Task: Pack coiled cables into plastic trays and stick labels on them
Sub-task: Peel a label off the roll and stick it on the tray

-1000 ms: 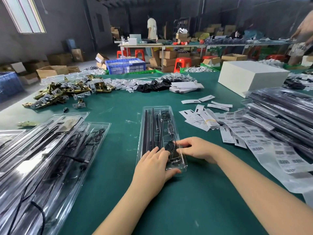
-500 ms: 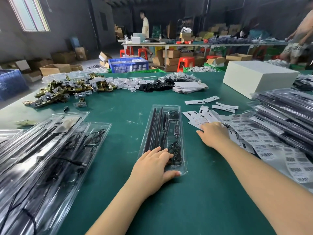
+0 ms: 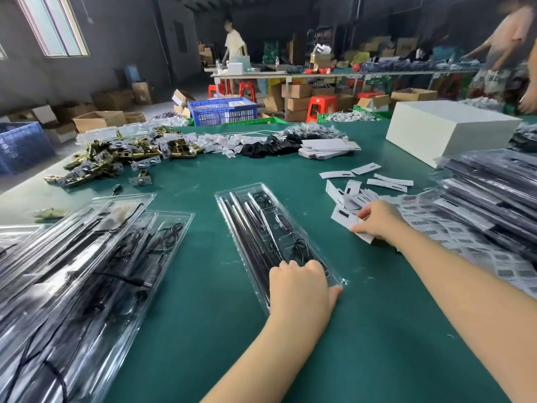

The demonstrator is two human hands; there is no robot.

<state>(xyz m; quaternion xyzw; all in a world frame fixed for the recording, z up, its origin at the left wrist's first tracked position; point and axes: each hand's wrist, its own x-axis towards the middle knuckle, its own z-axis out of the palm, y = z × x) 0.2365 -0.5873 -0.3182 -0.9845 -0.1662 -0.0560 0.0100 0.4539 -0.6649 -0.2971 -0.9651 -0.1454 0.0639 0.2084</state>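
Observation:
A long clear plastic tray lies on the green table in front of me, holding black rods and coiled black cables. My left hand rests on its near end, fingers curled over the tray's edge. To the right, my right hand pinches a small white paper label at the edge of a loose pile of labels. Sheets of barcode stickers lie under and beyond that hand.
Stacks of filled clear trays lie at the left and at the right. A white box stands at the far right. Brass hardware, white tags and black parts are strewn along the far side. People stand in the background.
My right hand left the tray, reached right to the label pile and now pinches a label. My left hand stayed on the tray's near end; the tray has turned slightly.

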